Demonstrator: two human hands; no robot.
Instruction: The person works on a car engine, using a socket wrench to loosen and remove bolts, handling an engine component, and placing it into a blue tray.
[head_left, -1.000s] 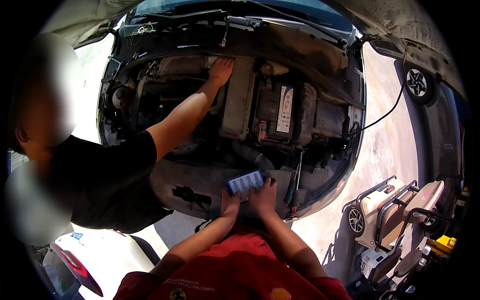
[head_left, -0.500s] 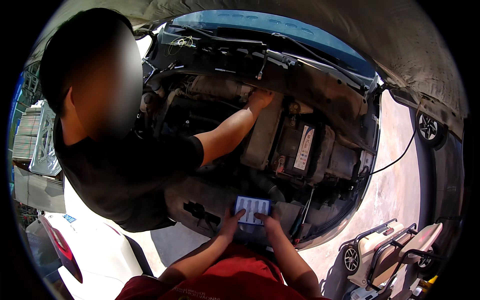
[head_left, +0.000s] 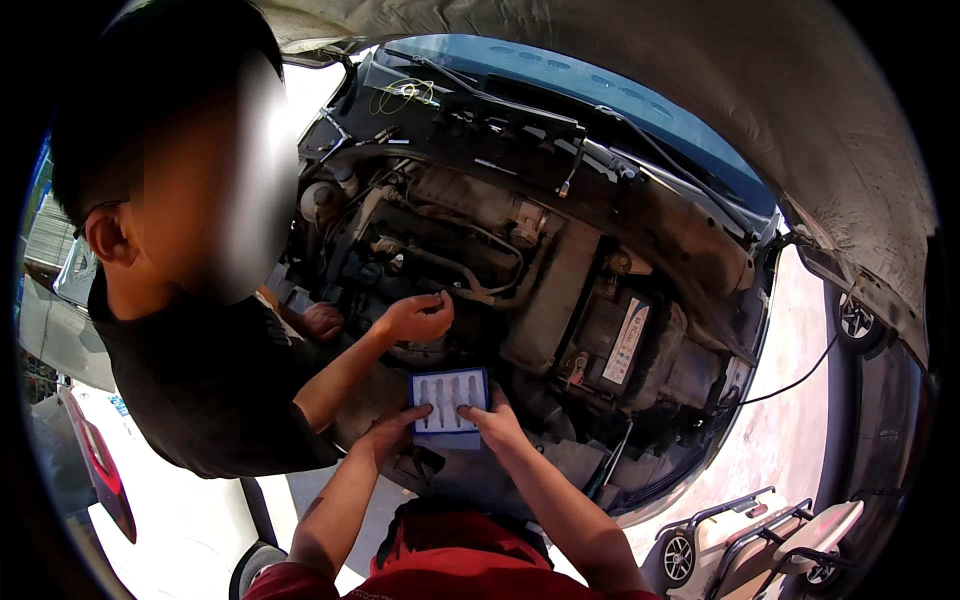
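A flat blue-edged box [head_left: 448, 402] with a pale inside is held level in front of me, over the near edge of the engine bay. Several slim shapes like spark plugs lie side by side in it. My left hand [head_left: 392, 430] grips the left near corner, thumb on top. My right hand [head_left: 498, 424] grips the right side, its thumb also over the top. The fingers beneath are hidden. Just beyond the box, a co-worker's hand [head_left: 418, 317] hovers over the engine [head_left: 455, 255], fingers curled; their other hand [head_left: 322, 320] rests near the bay's left side.
The co-worker in a black shirt [head_left: 200, 390] leans in from the left. A car battery [head_left: 608, 340] sits to the right, under the raised hood [head_left: 800, 110]. Tools and a yellow-green wire coil [head_left: 405, 95] lie below the windshield. A folding cart [head_left: 750, 545] stands at lower right.
The box and both my hands have shifted left and slightly farther away in view. The co-worker's hand has drawn back from the far engine area toward the box. My view has shifted too.
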